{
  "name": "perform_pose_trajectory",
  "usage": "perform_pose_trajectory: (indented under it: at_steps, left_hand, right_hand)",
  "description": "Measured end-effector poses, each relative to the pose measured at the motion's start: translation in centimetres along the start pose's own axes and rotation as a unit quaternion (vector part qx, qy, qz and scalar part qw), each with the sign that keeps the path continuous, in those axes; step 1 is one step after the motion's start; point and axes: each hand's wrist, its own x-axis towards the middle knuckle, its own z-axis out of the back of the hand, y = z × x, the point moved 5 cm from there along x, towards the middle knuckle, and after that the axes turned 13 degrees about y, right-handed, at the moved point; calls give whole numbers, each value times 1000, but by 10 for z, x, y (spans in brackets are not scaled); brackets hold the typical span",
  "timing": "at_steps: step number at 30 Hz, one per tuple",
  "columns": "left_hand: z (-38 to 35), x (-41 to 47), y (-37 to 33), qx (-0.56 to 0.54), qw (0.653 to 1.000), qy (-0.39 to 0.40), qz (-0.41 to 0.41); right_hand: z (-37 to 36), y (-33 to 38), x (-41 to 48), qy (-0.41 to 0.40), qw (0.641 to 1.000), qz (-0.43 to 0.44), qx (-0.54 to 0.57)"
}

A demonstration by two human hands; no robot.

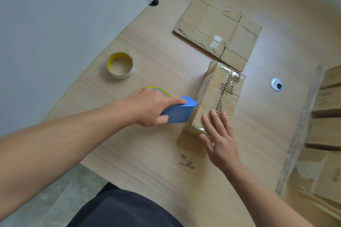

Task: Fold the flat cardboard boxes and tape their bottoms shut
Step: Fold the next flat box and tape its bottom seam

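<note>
A small folded cardboard box (215, 96) stands bottom-up in the middle of the table, shiny clear tape running across its closed flaps. My left hand (149, 107) grips a blue tape dispenser (180, 111) whose front edge touches the box's left side; its yellow-cored roll shows behind my knuckles. My right hand (218, 140) lies flat with fingers spread on the near end of the box, pressing it down. A flat unfolded cardboard box (217, 26) lies farther back on the table.
A spare roll of clear tape (120, 65) with a yellow core lies left of the box. A round cable grommet (276, 84) is set in the table at right. Several cardboard boxes (326, 116) stand stacked beyond the table's right edge. A wall rises at left.
</note>
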Motion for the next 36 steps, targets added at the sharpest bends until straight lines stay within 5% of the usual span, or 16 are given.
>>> perform_pose_trajectory:
  at_steps: [17,25,30,36]
  left_hand:
    - [-18,-5,-27,32,998,-27,52]
    - [-41,-32,10,20,986,-48,158]
    - [-51,-52,19,44,982,-156,97]
    - [-58,-51,22,17,984,-59,169]
  right_hand:
    - [3,11,-1,68,993,-72,69]
    - [9,30,4,23,987,-132,89]
    - [5,43,-7,34,986,-112,118]
    - [12,48,-24,-12,981,-128,148]
